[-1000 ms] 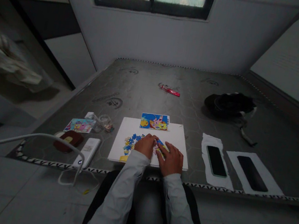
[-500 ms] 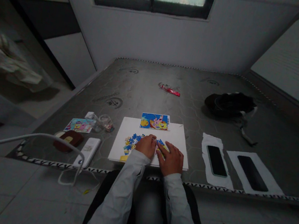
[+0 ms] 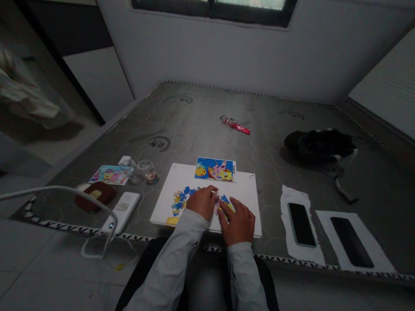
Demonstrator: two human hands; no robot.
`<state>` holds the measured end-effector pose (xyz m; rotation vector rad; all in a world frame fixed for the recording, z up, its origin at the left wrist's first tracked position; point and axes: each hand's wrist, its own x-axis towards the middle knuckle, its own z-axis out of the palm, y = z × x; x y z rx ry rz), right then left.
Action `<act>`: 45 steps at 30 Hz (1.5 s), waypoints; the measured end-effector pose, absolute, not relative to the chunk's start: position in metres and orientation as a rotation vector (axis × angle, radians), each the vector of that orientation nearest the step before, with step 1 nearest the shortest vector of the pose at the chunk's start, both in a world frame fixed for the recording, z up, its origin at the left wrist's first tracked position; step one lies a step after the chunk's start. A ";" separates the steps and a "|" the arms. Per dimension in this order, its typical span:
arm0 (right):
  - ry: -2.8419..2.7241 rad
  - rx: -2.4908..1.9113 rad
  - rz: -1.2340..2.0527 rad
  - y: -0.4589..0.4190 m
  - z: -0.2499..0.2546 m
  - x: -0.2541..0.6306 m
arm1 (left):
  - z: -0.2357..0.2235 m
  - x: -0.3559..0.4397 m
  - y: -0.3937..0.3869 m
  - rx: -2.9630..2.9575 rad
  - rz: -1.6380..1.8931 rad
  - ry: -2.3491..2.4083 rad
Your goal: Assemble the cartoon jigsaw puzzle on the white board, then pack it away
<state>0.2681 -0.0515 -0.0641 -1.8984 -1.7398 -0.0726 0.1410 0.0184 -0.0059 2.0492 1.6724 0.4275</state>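
Observation:
On a white board [image 3: 174,174] lie loose blue and yellow jigsaw pieces [image 3: 182,197], with a cartoon picture card [image 3: 215,169] at the board's far edge. My left hand [image 3: 203,202] is over the right side of the loose pieces, its fingers curled together. Whatever those fingers hold is too small and covered to make out. Close beside it, my right hand [image 3: 238,222] lies with fingers stretched and slightly apart on a patch of pieces [image 3: 225,199], partly covering them.
Left of the board are a clear plastic container [image 3: 147,169], a colourful card [image 3: 112,174], a brown case [image 3: 95,196] and a white power bank [image 3: 124,210] with a cable. Two phones [image 3: 301,224] lie on white sheets to the right. Farther back are a black cap [image 3: 320,145] and a red wrapper [image 3: 239,127].
My left hand has shifted very slightly left. My right hand stays almost in place on the pieces.

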 end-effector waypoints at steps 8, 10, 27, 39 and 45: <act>-1.703 -1.877 -0.046 -0.050 -0.069 0.268 | -0.013 0.144 0.019 2.076 0.345 1.719; -1.695 -1.868 -0.036 -0.050 -0.068 0.268 | -0.015 0.145 0.020 2.069 0.340 1.716; -1.696 -1.850 -0.034 -0.049 -0.070 0.271 | 0.010 0.112 0.025 1.971 0.311 1.902; -1.712 -1.838 0.037 -0.050 -0.066 0.275 | 0.004 0.136 0.018 2.086 0.369 1.816; -1.701 -1.780 0.083 -0.050 -0.066 0.276 | -0.006 0.154 0.014 2.112 0.220 1.725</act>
